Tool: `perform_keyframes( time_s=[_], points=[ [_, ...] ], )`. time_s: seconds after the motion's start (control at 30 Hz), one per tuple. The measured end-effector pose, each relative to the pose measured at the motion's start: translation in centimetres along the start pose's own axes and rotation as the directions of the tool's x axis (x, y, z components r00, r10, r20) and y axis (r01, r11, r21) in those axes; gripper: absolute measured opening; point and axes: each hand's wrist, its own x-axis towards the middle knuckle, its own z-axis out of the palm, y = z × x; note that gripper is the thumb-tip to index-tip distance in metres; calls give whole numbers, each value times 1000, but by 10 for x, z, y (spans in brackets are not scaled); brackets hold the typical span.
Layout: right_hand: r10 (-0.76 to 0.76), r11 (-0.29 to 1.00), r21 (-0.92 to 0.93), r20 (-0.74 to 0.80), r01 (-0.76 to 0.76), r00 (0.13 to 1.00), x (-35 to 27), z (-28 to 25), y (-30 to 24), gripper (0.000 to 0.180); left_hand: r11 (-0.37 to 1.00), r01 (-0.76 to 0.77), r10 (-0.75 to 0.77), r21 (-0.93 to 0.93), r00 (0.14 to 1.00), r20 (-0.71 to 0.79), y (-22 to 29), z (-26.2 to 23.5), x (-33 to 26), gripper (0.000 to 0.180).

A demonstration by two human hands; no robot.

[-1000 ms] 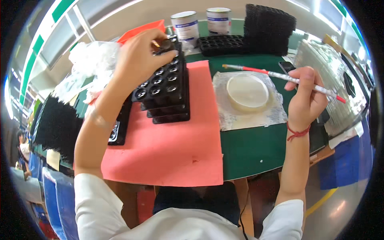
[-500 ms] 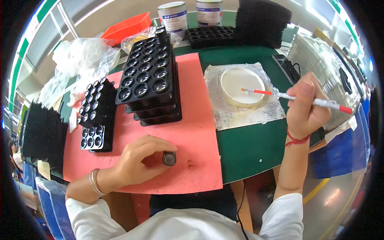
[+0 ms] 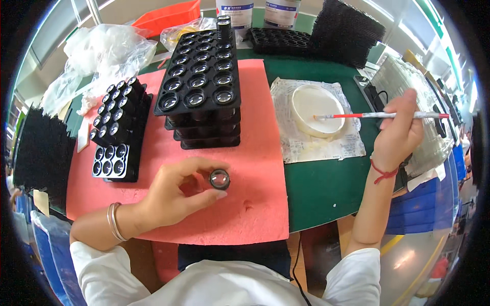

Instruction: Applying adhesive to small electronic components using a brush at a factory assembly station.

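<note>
My left hand (image 3: 176, 191) curls its thumb and index finger around a short black lens barrel (image 3: 220, 179). The barrel's clear glass end faces up, above the pink sheet (image 3: 255, 209). In my right hand (image 3: 400, 130) is a slim paintbrush (image 3: 357, 116) with a red and white handle, lying nearly level. Its tip is over a shallow white round dish (image 3: 300, 120), which stands on a piece of printed paper (image 3: 326, 153). Between the hands and beyond them rises a stack of black trays (image 3: 204, 115), with lens barrels in the top one.
At the left, a narrower black tray (image 3: 135, 163) holds several lens barrels. Dark bristly stacks (image 3: 41, 158) stand at the far left and another (image 3: 344, 33) at the back. Two cans (image 3: 280, 13), a red bin (image 3: 168, 18) and plastic bags (image 3: 102, 56) line the far side.
The lens barrel in my left hand has turned from a dark end to its clear glass end. The brush in my right hand has tilted closer to level. The whole view has shifted slightly.
</note>
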Motion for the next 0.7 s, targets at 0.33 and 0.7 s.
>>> perform_keyframes(
  time_s=[0.33, 0.7],
  points=[
    [63, 579, 702, 469, -415, 881, 8, -9, 8, 32, 847, 166, -210, -505, 977, -32, 7, -11, 2, 25],
    [-157, 788, 547, 621, -282, 768, -15, 1, 1, 35, 798, 148, -182, -584, 983, 1, 0, -14, 0, 24]
  ],
)
